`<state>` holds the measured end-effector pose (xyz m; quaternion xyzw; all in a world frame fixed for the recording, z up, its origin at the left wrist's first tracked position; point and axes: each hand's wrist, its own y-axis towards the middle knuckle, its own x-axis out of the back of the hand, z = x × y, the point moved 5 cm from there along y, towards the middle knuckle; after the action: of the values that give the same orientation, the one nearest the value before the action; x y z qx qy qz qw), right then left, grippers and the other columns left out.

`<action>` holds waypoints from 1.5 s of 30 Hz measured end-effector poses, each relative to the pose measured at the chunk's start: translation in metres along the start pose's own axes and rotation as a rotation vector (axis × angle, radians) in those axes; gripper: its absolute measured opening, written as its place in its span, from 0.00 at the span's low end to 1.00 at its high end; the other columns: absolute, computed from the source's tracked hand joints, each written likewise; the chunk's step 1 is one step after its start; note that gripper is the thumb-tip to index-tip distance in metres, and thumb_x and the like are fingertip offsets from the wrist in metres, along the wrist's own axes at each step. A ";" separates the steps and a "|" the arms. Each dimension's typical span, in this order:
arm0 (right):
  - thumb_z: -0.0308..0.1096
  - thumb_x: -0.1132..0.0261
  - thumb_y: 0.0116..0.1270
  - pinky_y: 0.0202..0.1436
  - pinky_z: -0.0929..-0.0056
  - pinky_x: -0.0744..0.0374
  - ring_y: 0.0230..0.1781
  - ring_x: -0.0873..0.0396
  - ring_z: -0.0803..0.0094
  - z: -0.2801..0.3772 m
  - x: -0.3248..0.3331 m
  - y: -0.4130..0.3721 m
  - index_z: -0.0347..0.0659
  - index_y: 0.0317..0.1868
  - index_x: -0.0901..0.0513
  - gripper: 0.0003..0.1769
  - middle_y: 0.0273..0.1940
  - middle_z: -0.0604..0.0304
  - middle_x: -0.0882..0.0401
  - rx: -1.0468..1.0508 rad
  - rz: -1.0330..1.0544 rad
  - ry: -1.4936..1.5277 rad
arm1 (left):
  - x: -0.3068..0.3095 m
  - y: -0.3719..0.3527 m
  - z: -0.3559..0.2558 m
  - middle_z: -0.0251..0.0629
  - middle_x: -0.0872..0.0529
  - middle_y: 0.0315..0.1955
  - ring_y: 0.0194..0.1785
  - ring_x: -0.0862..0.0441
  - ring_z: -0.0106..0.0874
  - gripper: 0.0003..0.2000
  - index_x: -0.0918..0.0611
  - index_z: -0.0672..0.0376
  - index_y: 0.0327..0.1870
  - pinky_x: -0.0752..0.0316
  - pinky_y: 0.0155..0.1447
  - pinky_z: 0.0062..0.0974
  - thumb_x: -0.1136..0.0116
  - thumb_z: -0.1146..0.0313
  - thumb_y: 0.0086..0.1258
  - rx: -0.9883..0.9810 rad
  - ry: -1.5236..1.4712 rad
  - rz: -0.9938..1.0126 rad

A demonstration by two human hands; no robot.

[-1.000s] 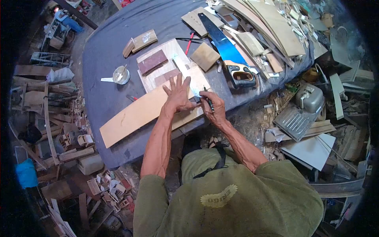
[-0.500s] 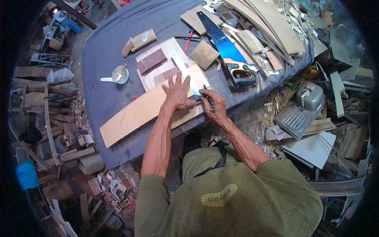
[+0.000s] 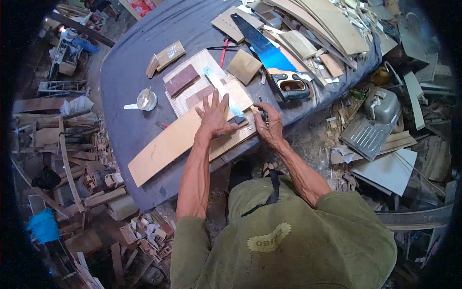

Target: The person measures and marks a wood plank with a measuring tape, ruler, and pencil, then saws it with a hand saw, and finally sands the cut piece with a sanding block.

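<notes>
My left hand (image 3: 212,119) lies with fingers spread on a long pale wooden board (image 3: 161,153), its thumb reaching toward the dark stock of a try square. The metal blade of this try square (image 3: 233,105) runs across the board near its right end. Just off that end is my right hand (image 3: 270,129), its fingers closed around a dark pen (image 3: 264,117). Beneath the long board, another piece of wood (image 3: 222,150) shows along the table's near edge. The pen's tip is too small to make out.
A handsaw (image 3: 269,55) lies right of the board, beside heaped wood offcuts (image 3: 308,45). A small cup (image 3: 147,99) stands on the cloth-covered table (image 3: 122,82) at left. Reddish-brown blocks (image 3: 181,80) sit behind the board. A metal sink (image 3: 370,130) and scrap wood cover the floor.
My right hand with the pen has drawn away from the try square to the right, off the board's end. My left hand remains spread on the board. The whole view has shifted slightly.
</notes>
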<state>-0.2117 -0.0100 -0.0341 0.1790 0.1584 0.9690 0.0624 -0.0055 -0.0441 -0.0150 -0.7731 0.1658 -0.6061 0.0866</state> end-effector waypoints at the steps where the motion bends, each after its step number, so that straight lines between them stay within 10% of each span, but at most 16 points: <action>1: 0.27 0.34 0.66 0.52 0.62 0.20 0.45 0.17 0.56 -0.001 -0.001 0.001 0.38 0.54 0.16 0.16 0.45 0.48 0.15 -0.009 0.000 0.001 | 0.001 0.001 -0.001 0.48 0.56 0.85 0.84 0.64 0.63 0.63 0.43 0.42 0.84 0.62 0.75 0.81 0.18 0.46 0.40 0.006 -0.006 0.024; 36: 0.39 0.44 0.79 0.51 0.59 0.20 0.43 0.16 0.49 -0.002 -0.006 0.045 0.35 0.53 0.16 0.17 0.44 0.46 0.13 -0.096 -0.012 0.082 | -0.001 0.002 0.000 0.48 0.55 0.84 0.83 0.63 0.65 0.64 0.41 0.38 0.83 0.61 0.74 0.82 0.15 0.49 0.38 0.001 -0.037 -0.010; 45: 0.39 0.38 0.72 0.38 0.68 0.18 0.36 0.14 0.70 0.017 -0.032 0.074 0.33 0.46 0.14 0.16 0.37 0.50 0.12 -0.248 0.156 0.246 | -0.001 0.002 0.004 0.45 0.53 0.84 0.83 0.59 0.64 0.63 0.40 0.44 0.82 0.57 0.75 0.81 0.16 0.48 0.38 -0.001 -0.054 -0.037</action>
<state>-0.1801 -0.0806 -0.0052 0.0619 0.0299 0.9976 -0.0114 -0.0017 -0.0456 -0.0179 -0.7921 0.1492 -0.5865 0.0794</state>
